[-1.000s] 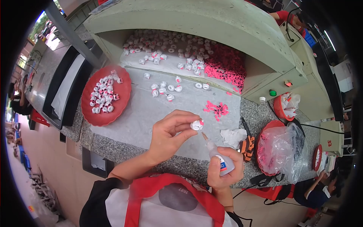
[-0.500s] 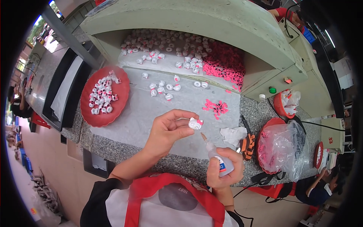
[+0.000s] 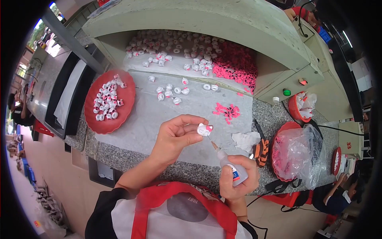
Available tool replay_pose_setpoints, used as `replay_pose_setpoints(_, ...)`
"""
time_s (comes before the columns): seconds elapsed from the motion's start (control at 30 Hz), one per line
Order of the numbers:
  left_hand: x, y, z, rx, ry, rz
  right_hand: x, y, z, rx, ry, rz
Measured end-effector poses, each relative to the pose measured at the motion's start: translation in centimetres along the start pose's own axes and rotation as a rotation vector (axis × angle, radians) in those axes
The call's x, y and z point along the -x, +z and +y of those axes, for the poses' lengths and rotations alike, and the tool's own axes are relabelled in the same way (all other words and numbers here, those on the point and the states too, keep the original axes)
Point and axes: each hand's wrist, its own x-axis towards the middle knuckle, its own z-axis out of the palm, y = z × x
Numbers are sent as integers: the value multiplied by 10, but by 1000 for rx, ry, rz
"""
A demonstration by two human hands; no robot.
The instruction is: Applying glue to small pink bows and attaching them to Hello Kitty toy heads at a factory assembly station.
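Between the thumb and fingers of my left hand is a small white cat-head figure with a pink bow, held over the near part of the paper sheet. My right hand is wrapped round a translucent glue bottle with a label. Its thin nozzle points up and left, with the tip at or very close to the figure's lower edge; whether it touches I cannot tell. Ahead of my hands, several white figures lie loose on the sheet, along with a small heap of pink pieces.
A red tray of figures stands at left. Under the pale green metal hood lie many white figures and a pink pile. At right are orange-and-black-handled pliers, crumpled white paper, a plastic bag and a red bowl.
The cat-head figure is turned slightly in my left fingers. My right hand and the glue bottle have shifted a little to the right. Both grips stay the same.
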Motion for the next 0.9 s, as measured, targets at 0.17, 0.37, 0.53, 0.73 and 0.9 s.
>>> replay_pose_setpoints(0.17, 0, -2, 1, -8, -3, -1, 3, 6, -2, -68, 140, 8)
replay_pose_setpoints(0.37, 0, -6, 0, -7, -14, -3, 5, 14, 2, -164, 244, 57)
replay_pose_setpoints(0.53, -1, -7, -2, -4, -15, 6, 6, 13, 5, -172, 256, 44)
replay_pose_setpoints(0.73, -6, -8, -7, 3, -13, 35, 2, 11, 17, -121, 287, 103)
replay_pose_setpoints(0.9, -10, -18, -20, -110, -38, 121, 16, -12, 106, -425, 897, 144)
